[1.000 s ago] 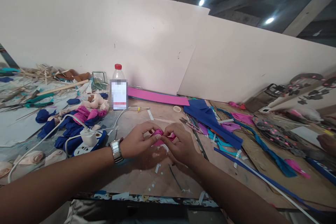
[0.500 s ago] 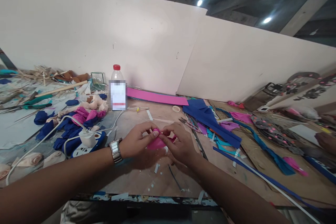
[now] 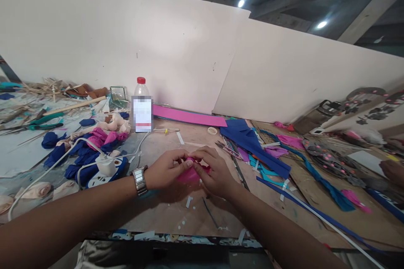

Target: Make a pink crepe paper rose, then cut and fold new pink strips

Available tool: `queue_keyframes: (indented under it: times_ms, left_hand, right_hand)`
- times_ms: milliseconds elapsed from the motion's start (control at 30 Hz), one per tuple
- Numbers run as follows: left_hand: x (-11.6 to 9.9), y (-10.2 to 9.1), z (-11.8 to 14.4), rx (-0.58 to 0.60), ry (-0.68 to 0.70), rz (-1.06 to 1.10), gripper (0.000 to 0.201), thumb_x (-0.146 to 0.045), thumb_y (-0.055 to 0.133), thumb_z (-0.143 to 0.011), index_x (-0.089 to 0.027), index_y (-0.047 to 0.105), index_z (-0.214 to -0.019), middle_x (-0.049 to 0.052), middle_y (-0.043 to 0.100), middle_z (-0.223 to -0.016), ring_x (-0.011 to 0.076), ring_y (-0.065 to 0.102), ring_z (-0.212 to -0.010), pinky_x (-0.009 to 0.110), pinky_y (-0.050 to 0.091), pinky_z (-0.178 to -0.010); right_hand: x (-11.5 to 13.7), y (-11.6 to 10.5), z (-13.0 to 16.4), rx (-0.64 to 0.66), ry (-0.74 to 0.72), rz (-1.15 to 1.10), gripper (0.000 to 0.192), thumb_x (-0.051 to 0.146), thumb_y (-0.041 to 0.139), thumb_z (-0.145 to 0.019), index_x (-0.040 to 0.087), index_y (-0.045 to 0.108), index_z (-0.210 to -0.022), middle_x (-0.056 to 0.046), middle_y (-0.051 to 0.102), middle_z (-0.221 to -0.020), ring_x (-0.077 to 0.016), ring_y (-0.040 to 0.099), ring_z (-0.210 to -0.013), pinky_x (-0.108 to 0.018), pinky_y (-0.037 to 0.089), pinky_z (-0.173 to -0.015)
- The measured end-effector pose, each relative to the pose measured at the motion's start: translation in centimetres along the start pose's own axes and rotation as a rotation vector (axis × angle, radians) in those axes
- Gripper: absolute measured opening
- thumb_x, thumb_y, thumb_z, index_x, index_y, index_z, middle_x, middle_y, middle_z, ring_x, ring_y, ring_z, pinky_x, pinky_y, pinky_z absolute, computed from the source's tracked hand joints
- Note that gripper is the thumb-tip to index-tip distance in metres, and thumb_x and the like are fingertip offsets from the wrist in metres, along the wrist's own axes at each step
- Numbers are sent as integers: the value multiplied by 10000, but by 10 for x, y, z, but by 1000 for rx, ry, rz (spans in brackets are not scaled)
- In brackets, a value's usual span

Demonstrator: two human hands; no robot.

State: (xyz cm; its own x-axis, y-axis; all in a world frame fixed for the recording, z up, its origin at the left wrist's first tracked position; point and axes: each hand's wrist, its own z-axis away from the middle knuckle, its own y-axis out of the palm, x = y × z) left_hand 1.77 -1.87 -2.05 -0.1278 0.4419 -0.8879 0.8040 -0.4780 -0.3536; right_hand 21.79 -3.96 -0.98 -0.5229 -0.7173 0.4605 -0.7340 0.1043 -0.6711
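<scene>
A small piece of pink fabric [image 3: 188, 175] is gathered between my two hands, above the middle of the table. My left hand [image 3: 168, 169], with a metal watch [image 3: 139, 180] at its wrist, pinches the fabric between thumb and fingers. From the other side my right hand [image 3: 216, 172] grips the same piece, its fingers curled over the top. The fingertips of both hands nearly meet, and part of the fabric is hidden behind them.
Left lie blue and pink fabric pieces [image 3: 85, 157] and a power strip [image 3: 105, 175] with white cable. A red-capped bottle [image 3: 142, 88], pink strip [image 3: 189, 115], tape ring [image 3: 212, 130], scissors [image 3: 227, 150] and blue cloth [image 3: 252, 145] lie beyond. Another person's hand [image 3: 391, 170] is far right.
My right hand's fingers have moved slightly left and over the fabric, closer to my left fingertips. Both hands keep hold of the pink fabric.
</scene>
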Motion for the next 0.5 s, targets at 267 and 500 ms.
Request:
queue_keyframes:
  times_ms: [267, 500]
  left_hand:
    - [3, -1, 1, 26, -27, -80, 182, -289, 603, -894, -169, 651, -1022, 36, 682, -966, 188, 605, -869, 303, 465, -781]
    - [5, 0, 1, 28, -116, -215, 110, -218, 610, -790, -180, 637, -890, -9, 630, -783, 159, 540, -698, 269, 390, -627]
  right_hand:
    - [-1, 1, 1, -20, 79, 0, 130, 299, 547, -975, 219, 631, -1033, -56, 667, -946, -211, 588, -869, -366, 453, -796]
    - [-4, 3, 4, -21, 100, 8, 145, 318, 544, -981, 226, 641, -1038, -49, 686, -938, -207, 605, -850, -354, 464, -778]
